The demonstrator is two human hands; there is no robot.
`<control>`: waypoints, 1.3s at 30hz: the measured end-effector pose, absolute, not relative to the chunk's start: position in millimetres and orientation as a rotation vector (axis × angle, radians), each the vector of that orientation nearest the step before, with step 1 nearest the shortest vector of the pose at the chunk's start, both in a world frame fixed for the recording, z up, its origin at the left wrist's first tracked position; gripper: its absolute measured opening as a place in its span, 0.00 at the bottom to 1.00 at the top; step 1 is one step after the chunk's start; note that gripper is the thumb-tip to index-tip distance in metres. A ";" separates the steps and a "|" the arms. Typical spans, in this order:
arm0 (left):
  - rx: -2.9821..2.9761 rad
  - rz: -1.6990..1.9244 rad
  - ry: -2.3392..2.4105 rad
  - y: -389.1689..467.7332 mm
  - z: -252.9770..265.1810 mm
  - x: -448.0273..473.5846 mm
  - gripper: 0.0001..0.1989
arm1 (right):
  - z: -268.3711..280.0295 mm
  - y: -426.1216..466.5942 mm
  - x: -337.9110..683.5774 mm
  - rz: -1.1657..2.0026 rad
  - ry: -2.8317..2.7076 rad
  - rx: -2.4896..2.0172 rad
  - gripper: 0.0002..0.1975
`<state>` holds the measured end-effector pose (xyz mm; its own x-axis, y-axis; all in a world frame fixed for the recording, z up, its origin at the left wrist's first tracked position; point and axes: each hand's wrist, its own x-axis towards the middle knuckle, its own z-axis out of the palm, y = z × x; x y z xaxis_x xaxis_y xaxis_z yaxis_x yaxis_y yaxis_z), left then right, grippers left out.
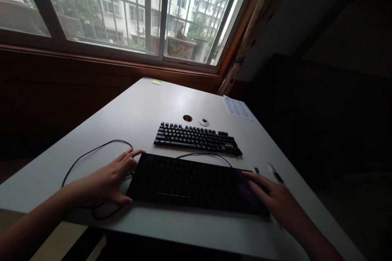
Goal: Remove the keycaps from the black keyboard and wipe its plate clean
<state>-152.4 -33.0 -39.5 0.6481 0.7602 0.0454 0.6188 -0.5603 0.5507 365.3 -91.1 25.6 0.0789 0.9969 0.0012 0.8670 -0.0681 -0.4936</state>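
Observation:
A black keyboard (196,183) lies near the front edge of the table, its keys hard to make out in the dark. My left hand (118,177) braces its left end, with the index finger at the far corner and the thumb at the near one. Over the right end is my right hand (269,193), fingers pressed on what looks like a dark purple cloth (246,191) against the keyboard. Part of this cloth is hidden under the hand. Just beyond lies a second black keyboard (197,136), some keycaps apparently off at its lower right.
A black cable (88,149) loops on the white table (128,110) at the left. Behind the keyboards are a round hole (187,118) and a white ring cover (203,122). Printed papers (239,108), a yellow note (157,82) and a brush-like tool (277,174) also lie there.

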 end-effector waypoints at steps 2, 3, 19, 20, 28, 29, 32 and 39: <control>2.369 0.365 1.079 -33.2 -38.7 -152.3 0.32 | 23.2 -100.8 366.5 0.441 -1.747 -2.036 0.24; 2.369 0.367 1.076 -33.3 -38.8 -152.4 0.32 | 21.2 -105.3 367.0 0.425 -1.702 -2.048 0.25; 2.686 0.603 1.050 -21.8 -8.7 -143.3 0.15 | -14.7 -108.6 293.4 0.464 -1.618 -1.709 0.11; 2.706 0.626 1.011 -21.6 -2.8 -134.4 0.12 | -11.9 -105.2 287.0 0.416 -1.661 -1.643 0.09; 2.677 0.614 0.783 -22.6 14.5 -37.0 0.30 | 0.3 -89.8 238.9 0.548 -1.797 -1.295 0.12; 2.667 0.595 0.756 -22.4 14.4 -27.1 0.31 | 0.2 -89.3 235.6 0.567 -1.797 -1.281 0.12; 2.619 0.593 0.734 -19.8 14.0 -6.8 0.18 | -0.8 -89.2 231.3 0.605 -1.788 -1.239 0.11; 2.588 0.656 0.801 -11.8 12.2 -2.1 0.05 | -11.2 -87.1 248.0 0.499 -1.744 -1.295 0.08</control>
